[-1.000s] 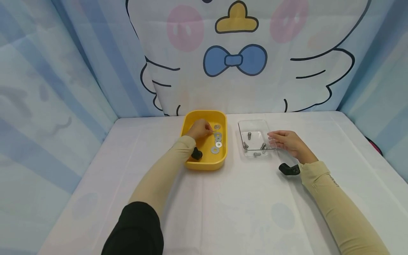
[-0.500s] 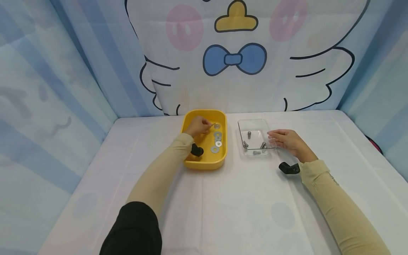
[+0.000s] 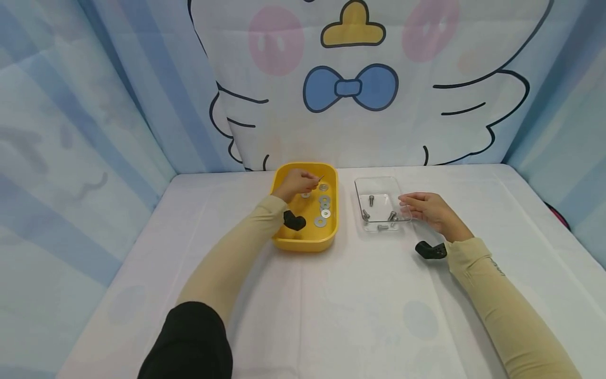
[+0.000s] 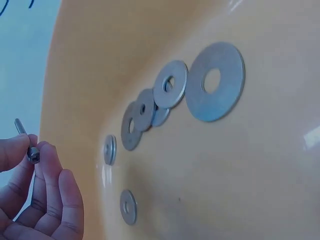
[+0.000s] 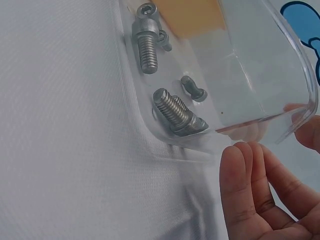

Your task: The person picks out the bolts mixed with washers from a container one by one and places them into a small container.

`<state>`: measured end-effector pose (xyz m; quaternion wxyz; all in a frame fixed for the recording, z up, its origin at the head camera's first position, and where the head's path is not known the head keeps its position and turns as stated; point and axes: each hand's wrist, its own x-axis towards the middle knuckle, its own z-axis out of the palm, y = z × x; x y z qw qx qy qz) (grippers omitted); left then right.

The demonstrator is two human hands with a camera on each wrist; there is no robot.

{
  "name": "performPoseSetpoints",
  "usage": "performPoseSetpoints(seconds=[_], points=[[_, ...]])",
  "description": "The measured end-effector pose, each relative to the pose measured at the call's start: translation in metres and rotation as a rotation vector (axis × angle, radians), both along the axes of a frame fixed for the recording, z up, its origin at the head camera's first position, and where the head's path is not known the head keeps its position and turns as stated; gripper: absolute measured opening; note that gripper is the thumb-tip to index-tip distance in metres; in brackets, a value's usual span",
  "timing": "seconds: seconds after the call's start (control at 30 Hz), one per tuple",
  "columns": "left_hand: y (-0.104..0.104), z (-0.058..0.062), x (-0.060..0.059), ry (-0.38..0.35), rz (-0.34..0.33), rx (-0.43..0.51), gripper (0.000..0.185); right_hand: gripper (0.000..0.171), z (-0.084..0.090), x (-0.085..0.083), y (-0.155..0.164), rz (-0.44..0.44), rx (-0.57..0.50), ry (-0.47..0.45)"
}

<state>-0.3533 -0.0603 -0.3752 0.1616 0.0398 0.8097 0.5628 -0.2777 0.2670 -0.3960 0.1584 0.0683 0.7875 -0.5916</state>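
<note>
My left hand (image 3: 294,185) hovers over the far part of the yellow tray (image 3: 303,244) and pinches a small silver screw (image 3: 321,178) between thumb and fingertips. In the left wrist view the screw (image 4: 28,146) sticks up from my left hand (image 4: 37,195), with several flat washers (image 4: 215,82) lying on the tray floor (image 4: 225,165). Straight fingers of my right hand (image 3: 426,208) touch the right side of the clear tray (image 3: 376,180). Several bolts (image 5: 147,42) lie inside the clear tray (image 5: 300,60), beside my right hand (image 5: 252,192).
Washers (image 3: 324,203) lie in a row on the yellow tray's right side. Both trays stand side by side at the back of a white cloth-covered table (image 3: 350,305). Printed fabric walls (image 3: 118,105) close in the back and sides. Black wrist cameras (image 3: 430,250) sit under each forearm.
My left hand has risen a little and drawn toward the tray's far end with the screw pinched in it. The right hand has stayed at the clear tray.
</note>
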Motion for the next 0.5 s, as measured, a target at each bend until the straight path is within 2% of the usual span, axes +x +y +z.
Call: performPoseSetpoints(seconds=[0.4, 0.5], points=[[0.017, 0.020, 0.013, -0.101, -0.001, 0.096, 0.031, 0.064, 0.000, 0.001, 0.000, -0.002, -0.007, 0.001], [0.024, 0.024, 0.014, -0.112, -0.018, 0.096, 0.030, 0.064, 0.001, 0.001, 0.000, 0.001, -0.008, 0.001]])
